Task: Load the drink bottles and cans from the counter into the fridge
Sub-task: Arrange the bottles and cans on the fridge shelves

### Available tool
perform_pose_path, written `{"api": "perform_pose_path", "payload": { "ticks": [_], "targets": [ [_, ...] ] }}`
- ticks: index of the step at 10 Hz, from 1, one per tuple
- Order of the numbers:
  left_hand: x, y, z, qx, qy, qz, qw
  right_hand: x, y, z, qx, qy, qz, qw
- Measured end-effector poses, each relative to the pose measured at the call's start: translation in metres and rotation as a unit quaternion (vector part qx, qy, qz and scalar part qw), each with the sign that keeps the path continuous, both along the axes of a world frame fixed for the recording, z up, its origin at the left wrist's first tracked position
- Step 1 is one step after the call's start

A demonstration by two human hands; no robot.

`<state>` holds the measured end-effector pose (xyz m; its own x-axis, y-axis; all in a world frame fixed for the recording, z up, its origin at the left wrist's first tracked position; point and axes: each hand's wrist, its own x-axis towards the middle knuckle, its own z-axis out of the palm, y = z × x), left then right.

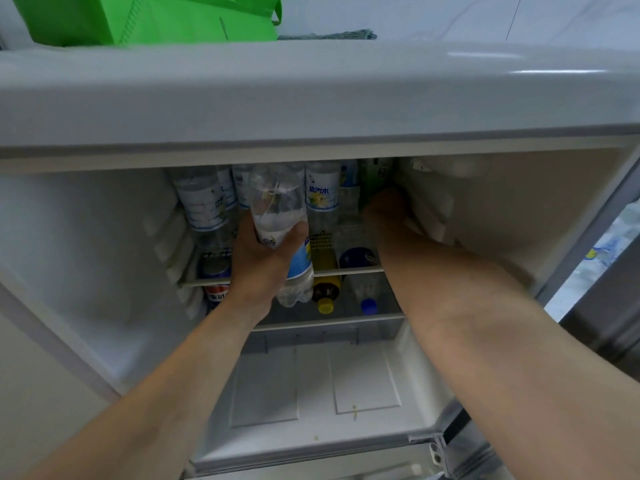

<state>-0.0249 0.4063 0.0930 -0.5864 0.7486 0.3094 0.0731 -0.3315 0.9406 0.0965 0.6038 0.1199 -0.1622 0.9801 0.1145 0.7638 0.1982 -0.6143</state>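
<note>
I look down into an open fridge [104, 271]. My left hand [263, 261] grips a clear drink bottle [277, 202] with a white and blue label, held tilted over the upper glass shelf [356, 270]. My right hand [384, 209] reaches deep to the shelf's right and closes on a green bottle [375, 174]; its fingers are partly hidden. Several clear labelled bottles [322, 192] stand at the back of that shelf. On the shelf below lie a yellow-capped bottle [325, 296], a blue-capped bottle [367, 299] and a cola can [216, 282].
The fridge's top edge [311, 98] hangs over the compartment. A green bag [156, 19] sits on top of the fridge. The crisper cover [311, 382] lies beneath the shelves. The open door [609, 271] is at the right.
</note>
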Motion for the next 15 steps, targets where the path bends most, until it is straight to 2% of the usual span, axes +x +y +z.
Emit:
{"api": "perform_pose_path", "payload": {
  "ticks": [1, 2, 3, 4, 5, 6, 7, 8, 9, 13, 15],
  "targets": [
    [0.006, 0.007, 0.004, -0.005, 0.018, -0.016, 1.0, 0.004, -0.004, -0.016, -0.036, 0.037, -0.06, 0.997],
    [0.013, 0.02, 0.006, -0.006, 0.025, -0.025, 0.999, 0.005, -0.024, -0.024, 0.027, 0.172, -0.08, 0.981],
    [0.017, 0.037, 0.011, -0.018, 0.036, -0.032, 0.999, 0.009, -0.059, -0.038, 0.115, 0.33, -0.028, 0.937],
    [0.022, 0.052, 0.018, -0.018, 0.04, -0.038, 0.998, 0.017, -0.092, -0.044, 0.077, 0.365, 0.072, 0.925],
    [0.026, 0.065, 0.021, -0.012, 0.055, -0.039, 0.998, 0.022, -0.102, -0.047, 0.004, 0.346, 0.153, 0.926],
    [0.031, 0.075, 0.021, -0.01, 0.058, -0.069, 0.996, 0.024, -0.106, -0.044, 0.04, 0.294, 0.166, 0.94],
    [0.034, 0.079, 0.02, -0.027, 0.056, -0.117, 0.991, 0.024, -0.098, -0.043, 0.069, 0.267, 0.116, 0.954],
    [0.024, 0.076, 0.023, -0.095, 0.11, -0.129, 0.981, 0.024, -0.086, -0.045, 0.073, 0.247, 0.061, 0.964],
    [0.001, 0.065, 0.018, -0.153, 0.181, -0.08, 0.968, 0.018, -0.065, -0.041, 0.066, 0.248, 0.007, 0.966],
    [-0.033, 0.01, 0.002, -0.089, 0.24, -0.013, 0.967, -0.021, -0.014, -0.033, 0.028, 0.219, -0.054, 0.974],
    [-0.027, -0.003, 0.001, -0.074, 0.218, -0.011, 0.973, -0.026, -0.012, -0.034, 0.026, 0.233, -0.078, 0.969]
  ]
}}
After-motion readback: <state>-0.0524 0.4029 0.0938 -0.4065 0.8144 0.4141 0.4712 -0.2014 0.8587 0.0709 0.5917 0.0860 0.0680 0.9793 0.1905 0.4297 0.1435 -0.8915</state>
